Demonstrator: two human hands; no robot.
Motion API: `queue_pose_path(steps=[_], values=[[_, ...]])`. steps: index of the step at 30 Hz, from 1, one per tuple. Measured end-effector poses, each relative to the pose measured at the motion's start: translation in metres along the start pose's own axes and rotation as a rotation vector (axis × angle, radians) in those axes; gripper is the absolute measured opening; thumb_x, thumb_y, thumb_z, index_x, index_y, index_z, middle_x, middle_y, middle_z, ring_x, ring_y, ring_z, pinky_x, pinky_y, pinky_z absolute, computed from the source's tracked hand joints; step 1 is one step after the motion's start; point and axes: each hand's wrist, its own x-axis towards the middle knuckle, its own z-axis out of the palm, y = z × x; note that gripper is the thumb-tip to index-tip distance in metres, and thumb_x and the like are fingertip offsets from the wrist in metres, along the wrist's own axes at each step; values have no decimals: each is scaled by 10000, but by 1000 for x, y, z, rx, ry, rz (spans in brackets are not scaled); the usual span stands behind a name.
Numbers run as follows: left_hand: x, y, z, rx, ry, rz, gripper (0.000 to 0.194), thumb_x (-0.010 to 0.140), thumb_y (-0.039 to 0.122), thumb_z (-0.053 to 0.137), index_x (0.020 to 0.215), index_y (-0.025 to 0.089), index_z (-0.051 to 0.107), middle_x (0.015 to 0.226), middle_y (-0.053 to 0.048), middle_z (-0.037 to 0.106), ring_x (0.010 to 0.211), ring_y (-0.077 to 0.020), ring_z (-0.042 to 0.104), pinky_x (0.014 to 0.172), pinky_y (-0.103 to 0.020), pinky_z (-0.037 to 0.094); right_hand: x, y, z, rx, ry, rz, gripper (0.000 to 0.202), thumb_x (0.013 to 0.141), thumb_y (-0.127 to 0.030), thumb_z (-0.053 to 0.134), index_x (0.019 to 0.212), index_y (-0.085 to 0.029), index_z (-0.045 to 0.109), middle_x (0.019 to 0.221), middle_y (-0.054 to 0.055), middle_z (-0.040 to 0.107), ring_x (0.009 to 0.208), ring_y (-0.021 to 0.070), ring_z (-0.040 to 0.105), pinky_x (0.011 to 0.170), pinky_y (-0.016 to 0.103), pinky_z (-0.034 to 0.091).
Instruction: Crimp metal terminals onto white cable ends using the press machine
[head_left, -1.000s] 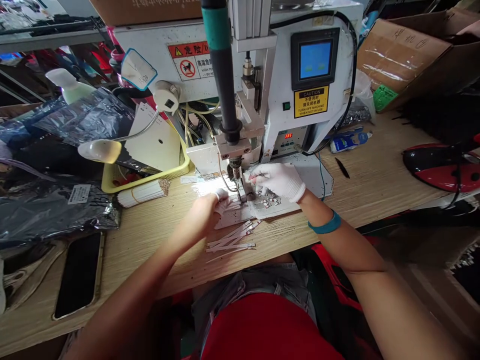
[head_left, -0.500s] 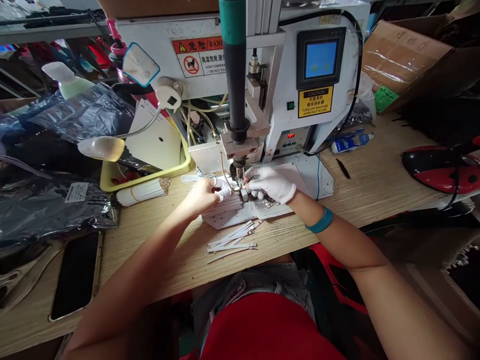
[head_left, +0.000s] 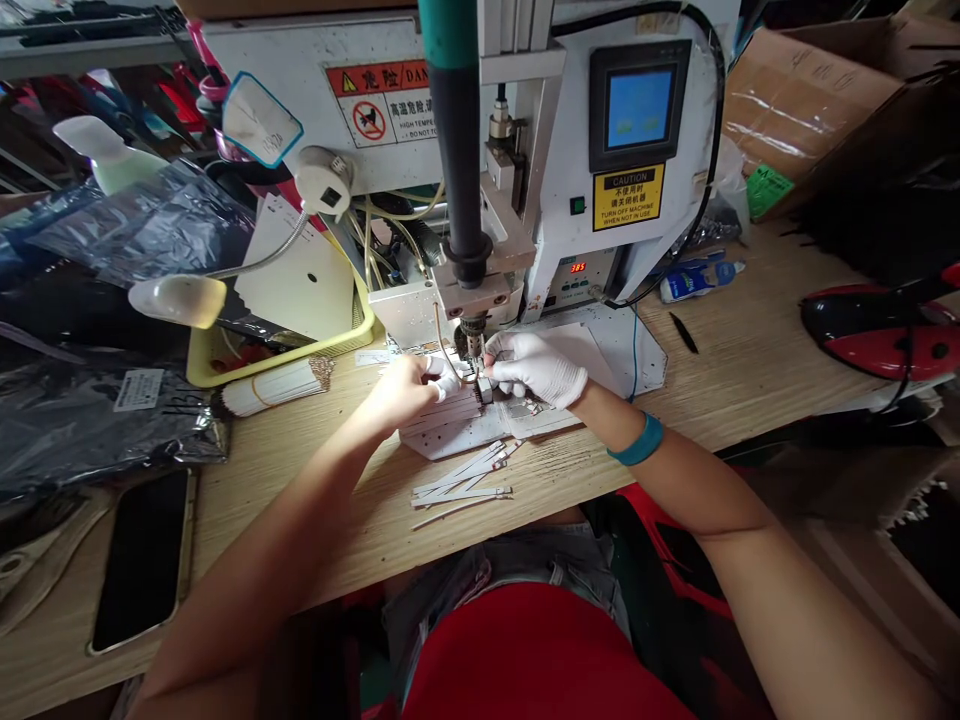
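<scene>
My left hand (head_left: 409,388), with white covers on some fingertips, is closed in a pinch on a white flat cable beside the machine's metal head (head_left: 474,335). From the other side my right hand (head_left: 536,368), in a white glove, pinches something small right under the head; the fingers hide it. A small metal block (head_left: 485,390) stands between the hands. More white strips lie below my left hand on the machine's white base plate (head_left: 427,440). Small pieces (head_left: 531,407) lie by my right hand. Loose white cables with small ends (head_left: 465,480) are spread on the table in front.
The white machine (head_left: 570,240) bears a blue screen and warning signs. At left are a bundle of white cables (head_left: 274,388), a yellow basket (head_left: 300,360), a lamp (head_left: 180,298) and a phone (head_left: 142,560). Rightward lie a blue-white tube (head_left: 694,280) and a red-black device (head_left: 892,335).
Both hands stay pinched under the head, almost unmoved. The whole view has shifted slightly, so the machine sits a little farther left. The red display's digits now read clearly.
</scene>
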Motion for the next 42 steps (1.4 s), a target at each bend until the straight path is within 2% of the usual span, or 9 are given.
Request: queue_pose_path(steps=[6,17,22,25,28,32,35,38,42], values=[[1,-2,0,23,7,-25,193,558,211,472,665,138,616,587,16,514,551,-108,406,540,-239,289,0,0,0,10,-4,-2,149,690,-141,660,788,-180,555,756,-3,574,488,57,485,317,148,337],[2,-3,-1,62,8,-2,132,570,202,475,624,150,583,569,28,481,538,-98,378,523,-231,270,-1,2,0,27,-18,-10,147,693,-114,629,800,-178,552,759,-6,562,483,50,468,318,149,321],[1,-1,-2,35,8,13,87,595,212,494,564,148,544,516,39,430,503,-85,345,499,-226,252,-1,0,-2,-3,-26,-15,179,700,-169,670,819,-189,537,760,-6,567,486,65,483,320,175,316],[-3,2,-5,45,24,25,115,625,215,522,626,138,608,540,30,492,499,-87,379,483,-220,272,-4,-11,-15,-170,16,-70,184,731,-225,671,884,-177,581,741,7,597,519,92,502,371,208,347],[-13,8,-6,100,-5,32,141,665,232,573,701,134,668,606,7,587,522,-95,448,486,-213,319,-8,-19,-36,-464,121,-216,157,764,-257,636,884,-158,657,792,35,657,662,142,577,536,259,437],[-35,10,5,233,-94,56,206,725,291,624,840,156,730,766,-36,698,629,-137,577,566,-229,429,-8,-13,-52,-837,135,-239,173,765,-313,632,851,-204,737,881,25,716,826,191,628,681,297,439],[-43,2,16,459,30,133,227,787,262,565,910,175,735,852,-58,698,713,-168,611,653,-265,466,-6,-5,-47,-1065,192,-213,171,766,-340,637,842,-241,754,875,15,724,828,200,624,663,296,401],[-39,-12,22,669,198,251,260,828,226,491,947,160,712,907,-85,651,792,-194,600,722,-303,472,-4,-2,-37,-1201,183,-225,173,784,-328,628,823,-206,746,838,39,709,768,193,597,622,291,364],[-25,-23,21,737,219,341,245,848,235,467,936,157,682,886,-77,612,834,-198,575,753,-310,469,-2,-2,-29,-1262,172,-266,194,837,-277,581,786,-153,721,854,77,686,754,187,572,626,298,358]])
